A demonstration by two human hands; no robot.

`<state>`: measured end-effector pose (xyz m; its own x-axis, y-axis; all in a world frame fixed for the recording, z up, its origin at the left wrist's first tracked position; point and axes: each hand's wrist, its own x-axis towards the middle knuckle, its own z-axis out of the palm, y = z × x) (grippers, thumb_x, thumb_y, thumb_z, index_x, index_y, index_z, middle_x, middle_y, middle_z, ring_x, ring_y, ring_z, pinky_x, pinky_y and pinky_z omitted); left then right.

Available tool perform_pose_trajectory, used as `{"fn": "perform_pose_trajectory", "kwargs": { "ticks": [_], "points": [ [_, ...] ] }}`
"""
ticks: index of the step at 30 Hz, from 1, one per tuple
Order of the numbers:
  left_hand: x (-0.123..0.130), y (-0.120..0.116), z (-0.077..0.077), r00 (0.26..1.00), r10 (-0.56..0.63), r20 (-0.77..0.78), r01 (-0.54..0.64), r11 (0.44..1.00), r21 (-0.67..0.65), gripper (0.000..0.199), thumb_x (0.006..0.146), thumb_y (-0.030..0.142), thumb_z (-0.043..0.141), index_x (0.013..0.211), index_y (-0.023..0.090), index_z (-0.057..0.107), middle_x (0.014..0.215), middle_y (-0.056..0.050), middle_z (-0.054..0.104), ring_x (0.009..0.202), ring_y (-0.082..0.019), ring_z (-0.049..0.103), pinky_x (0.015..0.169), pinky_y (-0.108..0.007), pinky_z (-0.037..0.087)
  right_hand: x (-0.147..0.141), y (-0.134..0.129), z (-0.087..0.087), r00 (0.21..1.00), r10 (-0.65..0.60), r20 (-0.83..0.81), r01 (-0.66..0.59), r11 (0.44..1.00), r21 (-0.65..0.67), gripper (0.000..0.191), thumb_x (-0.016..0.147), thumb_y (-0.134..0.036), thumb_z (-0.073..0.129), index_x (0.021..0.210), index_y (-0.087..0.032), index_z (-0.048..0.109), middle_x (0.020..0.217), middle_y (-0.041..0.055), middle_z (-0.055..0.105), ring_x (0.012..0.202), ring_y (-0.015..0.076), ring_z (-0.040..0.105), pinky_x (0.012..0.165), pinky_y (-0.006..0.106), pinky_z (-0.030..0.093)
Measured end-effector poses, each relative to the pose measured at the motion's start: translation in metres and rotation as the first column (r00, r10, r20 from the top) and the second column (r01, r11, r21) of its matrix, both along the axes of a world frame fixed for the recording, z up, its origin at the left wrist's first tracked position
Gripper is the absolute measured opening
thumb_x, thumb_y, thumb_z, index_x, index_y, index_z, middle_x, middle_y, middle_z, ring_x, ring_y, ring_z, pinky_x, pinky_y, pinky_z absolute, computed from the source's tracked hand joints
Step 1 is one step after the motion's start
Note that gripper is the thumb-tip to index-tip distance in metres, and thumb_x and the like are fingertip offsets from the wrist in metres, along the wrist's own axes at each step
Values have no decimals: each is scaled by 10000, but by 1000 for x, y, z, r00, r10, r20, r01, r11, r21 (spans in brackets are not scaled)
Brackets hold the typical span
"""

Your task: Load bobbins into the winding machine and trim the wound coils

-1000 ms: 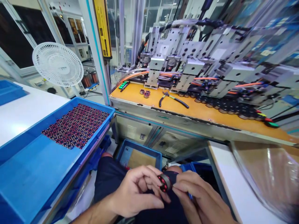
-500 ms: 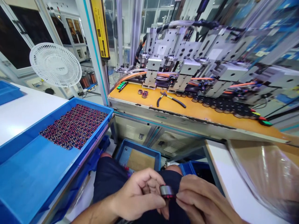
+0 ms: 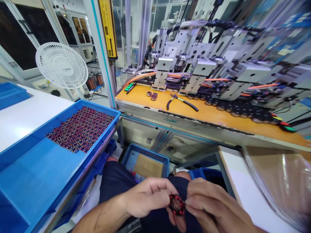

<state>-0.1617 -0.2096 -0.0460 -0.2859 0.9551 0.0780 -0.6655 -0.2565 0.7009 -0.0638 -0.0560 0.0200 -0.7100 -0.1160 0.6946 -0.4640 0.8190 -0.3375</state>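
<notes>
Low in the head view, over the lap, my left hand (image 3: 152,199) grips a small ring-shaped part (image 3: 177,205) between thumb and fingers. The ring's red and black inner face is turned up toward the camera. My right hand (image 3: 210,204) is closed, its fingertips pinched at the ring's right edge; whether they hold anything finer is too small to tell. A blue tray (image 3: 36,191) at the left holds a dense layer of similar red and black parts (image 3: 82,129).
On the orange bench (image 3: 206,115) are pliers (image 3: 182,101), a few loose rings (image 3: 153,96) and a row of dark parts (image 3: 240,111) below a metal machine (image 3: 201,68). A blue bin (image 3: 167,165) sits under the bench. Plastic-wrapped cardboard (image 3: 279,174) lies right; a white fan (image 3: 62,65) stands left.
The ring has been tilted in my left hand, from its grey side showing to its open red and black face showing. The camera view has shifted slightly left.
</notes>
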Motion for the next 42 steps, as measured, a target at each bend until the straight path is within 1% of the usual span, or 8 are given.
{"fn": "perform_pose_trajectory", "kwargs": {
  "ticks": [7,13,18,22,29,33,38,42],
  "points": [
    [2,-7,8,984,173,-43,-173,985,-8,162,871,139,710,990,223,639,859,13,737,745,-91,736,671,-161,539,-1,0,-4,998,-59,23,58,998,10,104,954,-98,518,959,-167,596,793,35,670,696,127,643,662,255,506],
    [-2,-10,13,884,464,-54,-468,880,-85,292,666,163,880,765,235,614,1018,27,732,953,-162,710,888,-283,557,-13,-7,-9,998,-52,44,64,941,-332,109,949,-132,542,859,-165,594,732,22,621,681,112,584,632,223,493],
    [-9,-2,12,983,182,-19,-183,973,-138,482,734,594,762,1003,201,684,997,-85,733,903,-211,694,802,-299,542,-17,-2,-10,995,94,-33,-99,932,-350,96,965,-147,542,880,-165,584,725,10,629,686,95,594,661,197,501],
    [-14,-2,5,994,5,-106,-22,987,-156,345,878,503,656,950,167,678,718,-37,701,670,-149,664,635,-240,503,-14,0,-11,997,71,-40,-81,938,-336,109,976,-176,550,873,-165,583,737,7,641,676,84,594,670,189,497],
    [0,-7,14,908,324,-265,-388,890,-240,204,833,322,759,918,233,596,693,41,682,605,-126,664,592,-222,527,-10,-3,-12,996,-79,-44,61,943,-328,124,964,-173,564,846,-159,599,750,12,657,699,85,608,679,186,493],
    [2,-5,15,801,465,-378,-533,841,-97,172,807,199,768,801,210,597,941,0,720,651,-131,701,607,-246,575,-10,-7,-16,992,-111,-54,81,914,-396,119,940,-158,586,821,-157,596,747,12,646,694,88,597,666,194,485],
    [-8,-3,10,609,589,-531,-648,756,96,226,763,52,756,773,206,591,896,-1,737,783,-135,723,677,-215,608,-9,-17,-15,991,-92,95,131,777,-615,143,899,-169,602,756,-159,597,698,-5,578,647,89,538,598,198,447],
    [-11,-4,6,514,608,-605,-702,703,110,321,731,34,778,955,243,683,943,6,761,888,-139,747,772,-200,614,-6,-19,-12,916,205,344,223,454,-863,157,860,-245,605,739,-149,573,660,-23,541,582,71,490,544,194,406]
  ]
}}
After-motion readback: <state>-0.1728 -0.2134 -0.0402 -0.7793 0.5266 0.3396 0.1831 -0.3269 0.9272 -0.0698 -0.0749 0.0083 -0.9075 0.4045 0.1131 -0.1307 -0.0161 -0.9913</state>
